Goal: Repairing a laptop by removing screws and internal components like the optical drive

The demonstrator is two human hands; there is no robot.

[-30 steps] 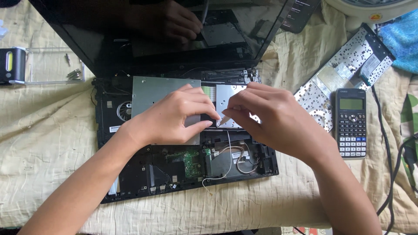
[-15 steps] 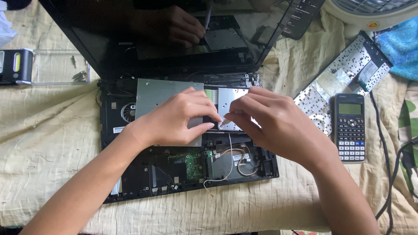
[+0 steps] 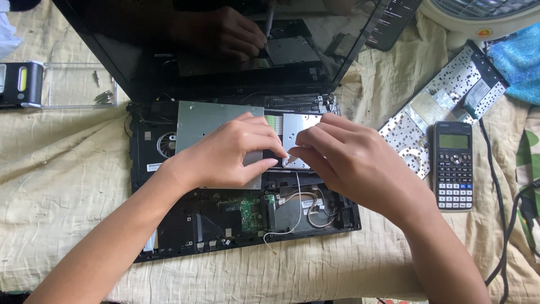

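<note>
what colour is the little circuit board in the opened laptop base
Green, seen in the head view: the circuit board sits below the left hand.

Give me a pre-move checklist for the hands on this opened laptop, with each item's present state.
1. Left hand rests on the grey metal plate: ok.
2. Right hand fingertips meet the left's at the plate's edge: ok.
3. What the fingertips pinch: cannot tell, hidden.
4. White wire loose over the open laptop base: not ok.
5. Screws kept in the clear tray: ok.
6. Calculator apart from the laptop: ok.
</note>
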